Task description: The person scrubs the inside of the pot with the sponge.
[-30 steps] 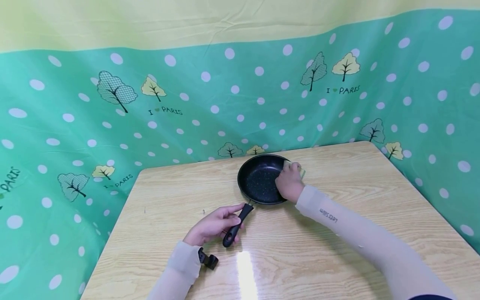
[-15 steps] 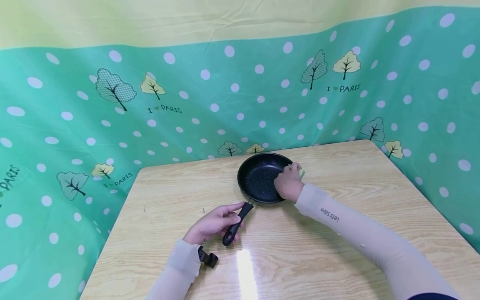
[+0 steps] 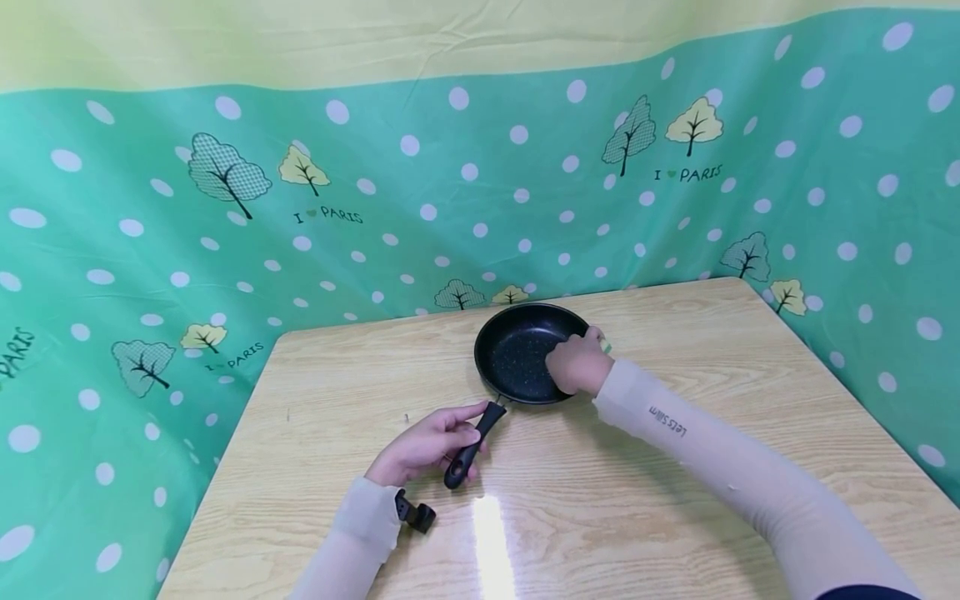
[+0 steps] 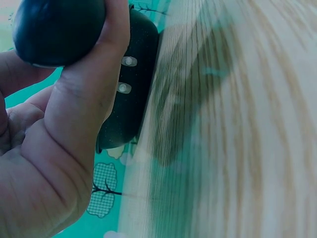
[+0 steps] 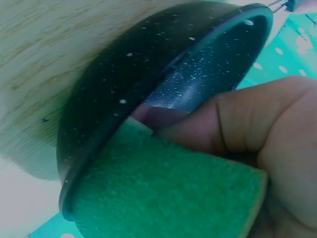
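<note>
A black speckled frying pan point(image 3: 517, 358) rests near the back of the wooden table. My left hand point(image 3: 431, 442) grips its black handle point(image 3: 471, 454), fingers underneath and thumb on top; the left wrist view shows the handle's rounded end point(image 4: 59, 32) up close. On the pan's right side, my right hand point(image 3: 579, 362) holds a green scouring sponge point(image 5: 168, 188) against the rim. In the right wrist view the thumb point(image 5: 198, 126) reaches inside the pan, and the sponge's green face lies along the rim. Most of the sponge is hidden by the hand in the head view.
The light wooden table point(image 3: 675, 467) has a bright reflection near its front. A green polka-dot curtain point(image 3: 375, 192) with printed trees hangs close behind the table and along both sides. A black wrist strap point(image 3: 415, 512) sits at the left wrist.
The right hand has turned and shifted slightly along the pan's right rim with the sponge, which shows less now. The left hand keeps its grip on the handle. The view has tilted slightly.
</note>
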Motion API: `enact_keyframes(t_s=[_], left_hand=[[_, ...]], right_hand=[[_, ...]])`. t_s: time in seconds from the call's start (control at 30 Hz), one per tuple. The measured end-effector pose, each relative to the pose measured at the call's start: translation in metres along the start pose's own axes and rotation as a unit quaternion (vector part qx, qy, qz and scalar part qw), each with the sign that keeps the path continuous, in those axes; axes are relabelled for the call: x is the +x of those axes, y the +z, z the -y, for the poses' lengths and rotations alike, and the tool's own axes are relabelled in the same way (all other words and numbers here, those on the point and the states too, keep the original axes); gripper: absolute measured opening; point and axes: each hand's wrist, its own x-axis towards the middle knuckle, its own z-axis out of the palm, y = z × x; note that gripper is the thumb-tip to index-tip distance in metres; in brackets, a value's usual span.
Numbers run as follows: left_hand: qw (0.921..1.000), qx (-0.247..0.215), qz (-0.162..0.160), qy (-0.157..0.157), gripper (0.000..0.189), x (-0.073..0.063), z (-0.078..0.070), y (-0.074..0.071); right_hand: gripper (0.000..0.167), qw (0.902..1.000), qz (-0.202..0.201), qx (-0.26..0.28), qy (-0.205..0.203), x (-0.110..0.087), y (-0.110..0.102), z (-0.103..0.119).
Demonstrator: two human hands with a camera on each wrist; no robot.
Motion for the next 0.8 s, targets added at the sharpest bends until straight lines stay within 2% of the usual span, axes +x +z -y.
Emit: enact_keyframes(t_s=[0.33,0.8], left_hand=[[1.0000,-0.007,0.005,0.004,0.063,0.000,0.002,-0.001],[0.9999,-0.005,0.008,0.006,0.063,0.001,0.001,-0.001]], right_hand=[[0.031,0.9967,0.035,0.068,-0.027,-0.001,-0.007,-0.004],[0.033,0.9895,0.032,0.129,-0.057,-0.005,-0.011,-0.008]])
